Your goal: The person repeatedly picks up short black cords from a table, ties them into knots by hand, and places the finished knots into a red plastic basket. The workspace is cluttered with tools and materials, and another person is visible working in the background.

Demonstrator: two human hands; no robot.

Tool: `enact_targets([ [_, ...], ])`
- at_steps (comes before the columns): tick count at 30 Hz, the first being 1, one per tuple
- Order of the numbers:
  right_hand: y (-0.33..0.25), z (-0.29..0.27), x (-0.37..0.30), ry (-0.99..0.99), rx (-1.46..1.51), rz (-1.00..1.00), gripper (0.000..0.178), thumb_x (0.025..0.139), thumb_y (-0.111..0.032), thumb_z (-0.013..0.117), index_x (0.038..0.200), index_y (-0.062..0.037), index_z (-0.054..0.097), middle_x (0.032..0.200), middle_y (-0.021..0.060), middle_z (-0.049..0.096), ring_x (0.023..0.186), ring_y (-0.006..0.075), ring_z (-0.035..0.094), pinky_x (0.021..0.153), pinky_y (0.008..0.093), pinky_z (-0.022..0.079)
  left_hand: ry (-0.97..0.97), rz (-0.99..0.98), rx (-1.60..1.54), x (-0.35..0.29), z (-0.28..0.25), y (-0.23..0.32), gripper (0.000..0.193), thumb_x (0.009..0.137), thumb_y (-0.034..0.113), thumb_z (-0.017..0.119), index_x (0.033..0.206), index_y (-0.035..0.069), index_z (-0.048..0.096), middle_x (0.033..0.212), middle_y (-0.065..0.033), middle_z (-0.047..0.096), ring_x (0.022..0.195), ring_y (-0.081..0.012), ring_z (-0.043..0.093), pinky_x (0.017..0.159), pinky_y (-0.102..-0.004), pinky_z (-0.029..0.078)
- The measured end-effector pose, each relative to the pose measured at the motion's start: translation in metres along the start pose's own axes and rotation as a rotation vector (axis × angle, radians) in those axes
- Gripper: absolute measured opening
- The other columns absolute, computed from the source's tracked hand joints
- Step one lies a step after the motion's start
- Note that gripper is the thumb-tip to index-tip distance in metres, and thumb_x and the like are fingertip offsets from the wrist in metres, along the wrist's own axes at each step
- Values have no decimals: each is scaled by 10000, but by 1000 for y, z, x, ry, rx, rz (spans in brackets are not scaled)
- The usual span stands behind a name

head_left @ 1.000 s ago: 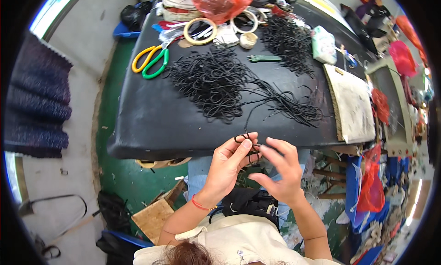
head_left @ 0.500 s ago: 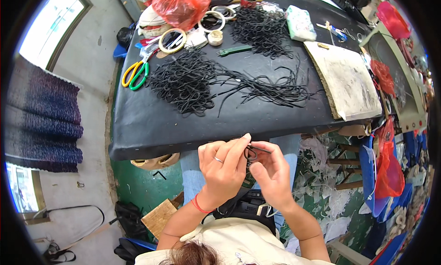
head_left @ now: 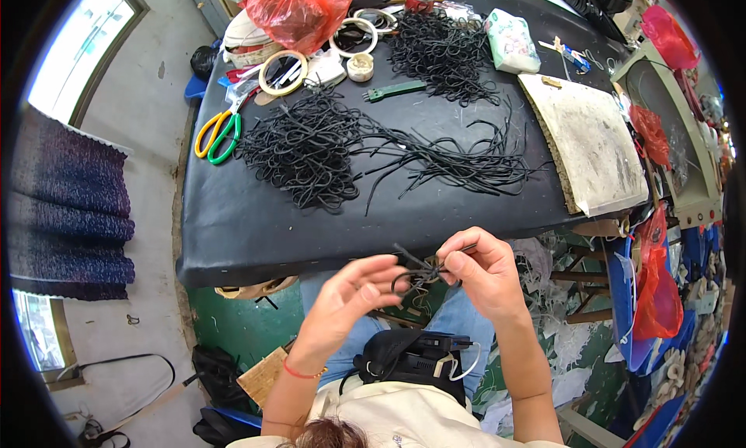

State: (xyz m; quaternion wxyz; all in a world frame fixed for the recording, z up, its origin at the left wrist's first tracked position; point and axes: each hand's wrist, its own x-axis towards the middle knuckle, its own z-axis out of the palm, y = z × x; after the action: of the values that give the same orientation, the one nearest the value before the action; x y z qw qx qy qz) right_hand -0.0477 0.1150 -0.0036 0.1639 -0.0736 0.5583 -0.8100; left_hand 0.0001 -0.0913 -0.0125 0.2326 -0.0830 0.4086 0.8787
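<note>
A black cord (head_left: pixel 423 272), looped and crossed over itself, hangs above my lap just off the table's front edge. My right hand (head_left: pixel 486 275) pinches it between thumb and fingertips. My left hand (head_left: pixel 353 292) is to the left of the cord, its fingers stretched and thumb apart; the cord's loop lies close by the fingertips, and whether they touch it I cannot tell. On the black table (head_left: pixel 264 242) ahead lie a tangled heap of black cords (head_left: pixel 299 145), a looser bundle of straight cords (head_left: pixel 466 164) and a farther heap (head_left: pixel 443 55).
Scissors with yellow and green handles (head_left: pixel 218 137) lie at the table's left, a green tool (head_left: pixel 395 90) between the heaps. Tape rings (head_left: pixel 284 73) and a red plastic bag (head_left: pixel 299 17) are at the back left. A stained board (head_left: pixel 587 145) covers the right side.
My hands have drawn apart and a little lower. The left hand has opened away from the cord, while the right keeps its pinch. The view has shifted slightly.
</note>
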Motion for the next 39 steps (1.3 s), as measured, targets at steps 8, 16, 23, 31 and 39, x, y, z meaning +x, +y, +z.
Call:
enact_targets([
  [8, 13, 7, -9, 108, 46, 210, 169, 858, -122, 623, 981, -11, 593, 831, 2, 603, 720, 49, 526, 644, 200, 435, 177, 277, 216, 19, 26, -16, 211, 876, 39, 572, 1067, -51, 586, 925, -100, 646, 795, -124, 624, 711, -230, 519],
  [16, 18, 16, -14, 119, -92, 59, 135, 856, -78, 620, 964, 1, 595, 884, 17, 606, 780, 60, 541, 700, 205, 446, 188, 269, 204, 21, 27, -23, 206, 862, 49, 597, 1050, -35, 594, 955, -86, 634, 802, -97, 606, 685, -222, 521],
  [23, 18, 16, -12, 95, -204, 13, 116, 854, 12, 560, 959, 45, 596, 881, 41, 553, 780, 76, 507, 694, 219, 421, 224, 255, 240, 24, 27, -18, 172, 856, 42, 600, 1009, -37, 606, 948, -66, 627, 757, -80, 586, 658, -207, 510],
  [31, 7, 11, -10, 40, -338, 76, 142, 856, 18, 528, 977, 49, 597, 888, 44, 550, 786, 81, 504, 693, 225, 421, 238, 201, 275, 27, 25, -17, 166, 853, 66, 613, 985, -35, 604, 880, -82, 639, 716, -95, 603, 635, -213, 510],
  [39, 18, 4, -12, 148, -10, 200, 242, 926, -212, 521, 1063, -17, 563, 897, -3, 577, 758, 51, 504, 652, 188, 400, 210, 215, 219, 32, 26, -16, 183, 850, 69, 617, 999, -34, 591, 860, -104, 652, 736, -127, 626, 663, -243, 516],
])
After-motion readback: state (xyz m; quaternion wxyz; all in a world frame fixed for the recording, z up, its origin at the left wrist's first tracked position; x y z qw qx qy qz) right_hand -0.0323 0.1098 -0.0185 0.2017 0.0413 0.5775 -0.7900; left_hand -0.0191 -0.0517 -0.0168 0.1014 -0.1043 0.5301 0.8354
